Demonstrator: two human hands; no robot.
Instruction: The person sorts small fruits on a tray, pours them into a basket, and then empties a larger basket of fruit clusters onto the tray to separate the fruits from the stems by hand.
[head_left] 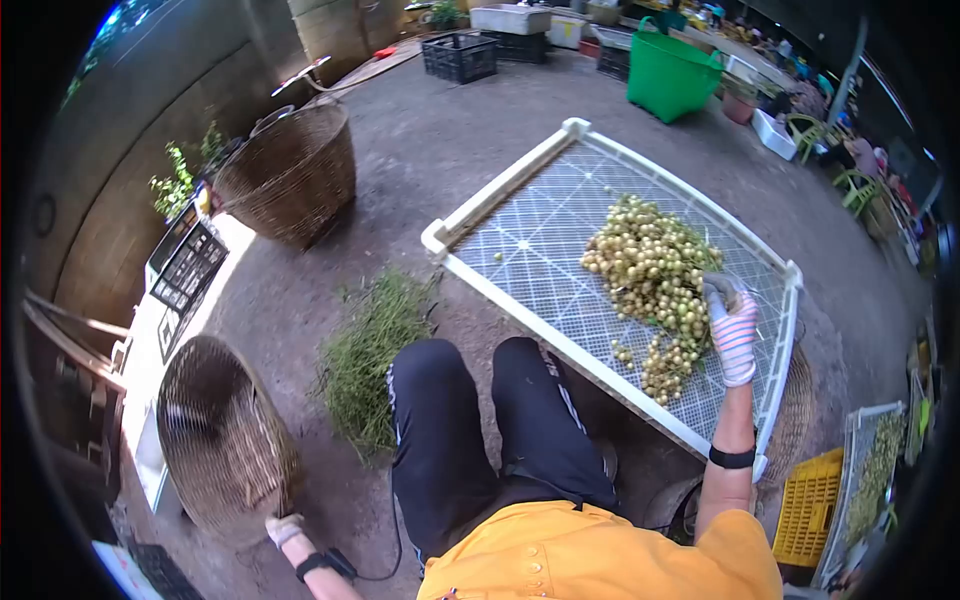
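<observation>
My right hand (734,325), in a striped glove with grey fingers, is at the right edge of a heap of small round yellow-green fruits (645,260). Its fingers curl down onto fruits there, partly covering them. The heap lies on a white mesh tray (520,290) with a raised rim, set tilted in view to the right of my knees. At lower left, my left hand (285,530), also gloved, is closed at the rim of a woven basket (225,440) that leans with its mouth toward me. The fingertips there are partly hidden.
A pile of thin green stems (370,360) lies on the floor left of my knees. Another wicker basket (290,180) stands beyond it. Black crates (458,58), a green tub (672,75) and a yellow crate (808,508) stand around. People sit at the far right.
</observation>
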